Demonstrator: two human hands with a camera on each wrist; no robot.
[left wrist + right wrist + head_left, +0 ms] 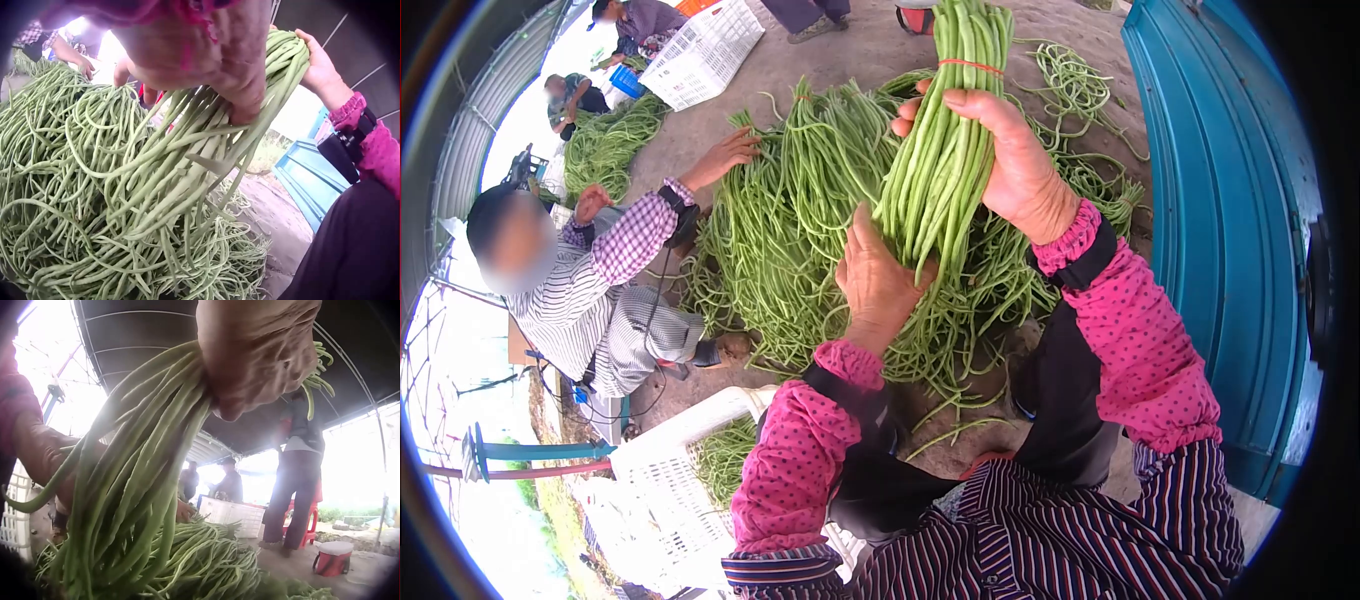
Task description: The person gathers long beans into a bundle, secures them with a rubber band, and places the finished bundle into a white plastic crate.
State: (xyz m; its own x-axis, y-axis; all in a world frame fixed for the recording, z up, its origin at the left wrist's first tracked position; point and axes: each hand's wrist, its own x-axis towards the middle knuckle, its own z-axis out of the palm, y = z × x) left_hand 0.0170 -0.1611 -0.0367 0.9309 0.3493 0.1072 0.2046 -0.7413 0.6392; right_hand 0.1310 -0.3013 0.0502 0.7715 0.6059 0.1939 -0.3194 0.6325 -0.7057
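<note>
A bundle of long green beans [945,150], tied with a red band near its top, is held up over a large pile of beans [800,220]. My right hand [1025,175] grips the bundle just below the band, thumb across the front. Lower down, my left hand [875,280] is at the bundle's hanging part, its thumb up along the side and its other fingers partly behind the beans. The left wrist view shows the left hand [200,56] above the strands, fingertips among them. In the right wrist view the right hand [256,356] wraps the beans [144,456].
Another person [580,260] sits at the left, one hand reaching to the pile. A white crate [670,460] with beans stands at lower left, another white crate [705,55] at the back. Blue metal panels [1220,200] line the right side. Loose beans [1080,90] lie on the ground behind.
</note>
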